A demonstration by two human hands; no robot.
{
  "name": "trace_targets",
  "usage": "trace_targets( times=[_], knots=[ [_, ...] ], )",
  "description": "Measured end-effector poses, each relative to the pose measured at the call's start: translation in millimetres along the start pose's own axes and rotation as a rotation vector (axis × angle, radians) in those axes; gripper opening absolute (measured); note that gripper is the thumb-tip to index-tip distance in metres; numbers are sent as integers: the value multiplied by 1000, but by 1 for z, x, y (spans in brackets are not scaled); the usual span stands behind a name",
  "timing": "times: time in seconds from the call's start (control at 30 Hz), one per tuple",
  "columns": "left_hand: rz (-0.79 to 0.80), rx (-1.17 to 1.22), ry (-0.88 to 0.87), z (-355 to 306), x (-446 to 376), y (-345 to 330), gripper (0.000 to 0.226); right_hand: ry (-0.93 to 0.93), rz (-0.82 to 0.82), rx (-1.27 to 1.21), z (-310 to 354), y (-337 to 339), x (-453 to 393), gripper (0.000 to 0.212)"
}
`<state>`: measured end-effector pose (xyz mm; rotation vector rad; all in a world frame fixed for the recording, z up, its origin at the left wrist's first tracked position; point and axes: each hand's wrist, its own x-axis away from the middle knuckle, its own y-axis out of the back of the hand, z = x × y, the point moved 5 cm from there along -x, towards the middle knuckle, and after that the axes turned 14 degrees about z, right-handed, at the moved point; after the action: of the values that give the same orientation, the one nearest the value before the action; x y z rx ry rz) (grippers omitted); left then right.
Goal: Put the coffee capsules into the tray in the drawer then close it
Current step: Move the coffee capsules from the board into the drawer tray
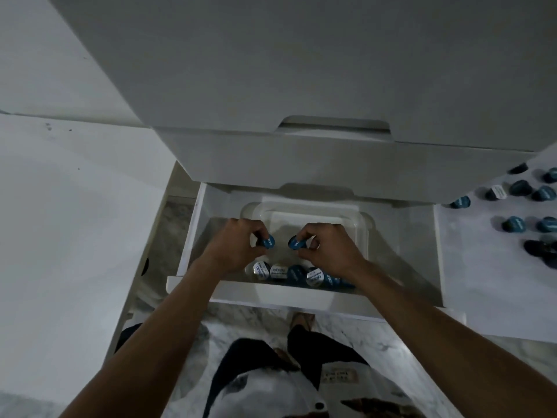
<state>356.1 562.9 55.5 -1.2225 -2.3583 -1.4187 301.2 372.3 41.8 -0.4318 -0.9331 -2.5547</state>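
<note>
A white drawer (pixel 193 233) stands pulled out below me. Inside it sits a clear plastic tray (pixel 304 212). Both hands are over the tray. My left hand (pixel 238 248) pinches a blue coffee capsule (pixel 269 240) in its fingertips. My right hand (pixel 328 248) pinches another blue capsule (pixel 297 242). Along the tray's near side lies a row of several capsules (pixel 289 274), some blue, some showing silver lids. The drawer's front panel hides the lower part of that row.
More blue capsules (pixel 524 203) lie scattered on a white surface (pixel 482 267) to the right of the drawer. Closed white drawer fronts (pixel 301 161) rise above the open one. A white panel (pixel 60 236) stands to the left. My legs and a marble floor (pixel 241 324) are below.
</note>
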Motion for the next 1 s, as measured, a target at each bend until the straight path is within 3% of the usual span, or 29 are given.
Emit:
trace_targets(
  times=[0.3,1.0],
  knots=[
    [128,-42,6,14,-24,-14,21,-36,150,82,3,-12,-26,21],
    [229,-114,-13,22,-22,-10,18,-67,240,62,-2,-25,-32,25]
  ],
)
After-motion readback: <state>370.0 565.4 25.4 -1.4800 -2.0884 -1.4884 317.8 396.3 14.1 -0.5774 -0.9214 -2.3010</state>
